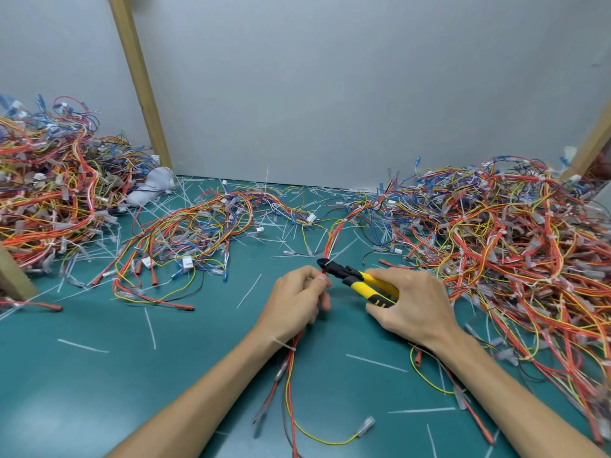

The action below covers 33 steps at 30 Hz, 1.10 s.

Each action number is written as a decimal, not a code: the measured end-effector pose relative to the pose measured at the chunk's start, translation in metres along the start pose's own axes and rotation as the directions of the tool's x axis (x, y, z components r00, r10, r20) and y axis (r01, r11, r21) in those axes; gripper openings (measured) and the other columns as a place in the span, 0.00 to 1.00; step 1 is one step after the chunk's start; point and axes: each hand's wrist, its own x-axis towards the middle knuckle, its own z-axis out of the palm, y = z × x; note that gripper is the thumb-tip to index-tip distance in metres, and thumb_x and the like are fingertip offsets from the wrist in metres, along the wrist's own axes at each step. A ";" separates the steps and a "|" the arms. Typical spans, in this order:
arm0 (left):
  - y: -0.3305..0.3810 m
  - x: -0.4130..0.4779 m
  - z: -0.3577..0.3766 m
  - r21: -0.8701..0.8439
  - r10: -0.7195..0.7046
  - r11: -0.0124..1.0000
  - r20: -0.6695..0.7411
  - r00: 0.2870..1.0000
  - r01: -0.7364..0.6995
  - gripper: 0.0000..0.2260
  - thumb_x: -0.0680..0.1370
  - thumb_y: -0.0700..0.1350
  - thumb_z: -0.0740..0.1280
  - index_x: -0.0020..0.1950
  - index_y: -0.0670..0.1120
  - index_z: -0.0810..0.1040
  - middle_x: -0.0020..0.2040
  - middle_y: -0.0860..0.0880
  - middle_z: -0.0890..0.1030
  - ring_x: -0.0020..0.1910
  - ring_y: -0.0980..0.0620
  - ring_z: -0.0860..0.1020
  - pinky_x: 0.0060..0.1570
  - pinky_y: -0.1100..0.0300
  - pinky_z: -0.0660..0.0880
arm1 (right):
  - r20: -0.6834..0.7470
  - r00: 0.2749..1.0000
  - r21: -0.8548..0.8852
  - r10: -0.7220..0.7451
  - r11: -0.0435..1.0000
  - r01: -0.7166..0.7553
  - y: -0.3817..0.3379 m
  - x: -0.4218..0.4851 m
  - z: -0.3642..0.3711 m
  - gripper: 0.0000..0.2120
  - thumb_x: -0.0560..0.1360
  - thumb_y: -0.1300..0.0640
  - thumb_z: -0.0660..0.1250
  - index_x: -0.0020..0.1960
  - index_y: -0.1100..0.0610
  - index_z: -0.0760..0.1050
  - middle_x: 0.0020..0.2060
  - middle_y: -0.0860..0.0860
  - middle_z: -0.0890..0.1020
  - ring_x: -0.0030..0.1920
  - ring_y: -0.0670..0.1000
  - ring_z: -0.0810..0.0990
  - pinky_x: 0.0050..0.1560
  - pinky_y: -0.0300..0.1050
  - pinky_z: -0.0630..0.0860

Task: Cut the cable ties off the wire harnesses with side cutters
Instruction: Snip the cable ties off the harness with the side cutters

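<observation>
Left hand: my left hand [296, 300] is pinching the red, orange and yellow wire harness [331, 238], with thumb and curled fingers clamped on the bundle.
Right hand: my right hand [411, 307] is gripping the yellow-and-black-handled steel side cutters [356, 277], with my fingers wrapped round both handles.
Cutter jaws: they are pointing left and touching the harness just above my left fingertips; I cannot tell whether they are biting closed.
Harness path: the bundle is arching up from my left hand toward the right heap and trailing down under my left wrist.
White plastic cable tie [283, 344]: it is encircling the harness beside my left wrist, uncut.
Green work mat [99, 375]: it is carrying everything, with thin white tie offcuts [248, 291] lying scattered over it.
Left heap of tangled wires [49, 193]: it is sitting well apart from my hands.
Middle heap of tangled wires [198, 233]: it is lying beyond my left hand.
Right heap of tangled wires [512, 252]: it is spreading just beside my right hand.
Grey wall panel [330, 94]: it is standing behind the mat.
</observation>
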 end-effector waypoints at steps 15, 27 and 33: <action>0.002 -0.004 0.005 -0.145 0.042 0.989 0.063 0.997 -0.033 0.17 0.79 0.45 0.60 0.30 0.46 0.67 0.22 0.51 0.68 0.22 0.51 0.63 0.23 0.65 0.61 | 0.075 0.993 0.026 0.088 0.996 -0.090 0.008 0.002 0.003 0.09 0.65 0.46 0.61 0.42 0.48 0.74 0.26 0.47 0.73 0.31 0.52 0.73 0.30 0.43 0.65; -0.001 -0.002 0.005 -0.011 0.110 0.994 -0.008 0.994 -0.110 0.16 0.74 0.49 0.59 0.30 0.42 0.64 0.25 0.48 0.66 0.28 0.50 0.62 0.31 0.59 0.61 | 0.033 0.999 0.014 -0.002 1.000 0.001 0.007 0.002 0.003 0.21 0.66 0.54 0.72 0.58 0.51 0.73 0.46 0.48 0.73 0.47 0.52 0.70 0.47 0.48 0.71; -0.003 -0.001 0.005 0.054 0.125 0.991 -0.045 0.991 -0.122 0.17 0.78 0.42 0.62 0.30 0.42 0.64 0.25 0.45 0.67 0.27 0.51 0.62 0.32 0.59 0.62 | -0.004 1.000 0.014 -0.003 1.000 0.003 0.006 0.002 0.002 0.20 0.67 0.52 0.71 0.58 0.52 0.74 0.47 0.49 0.74 0.47 0.54 0.71 0.47 0.49 0.71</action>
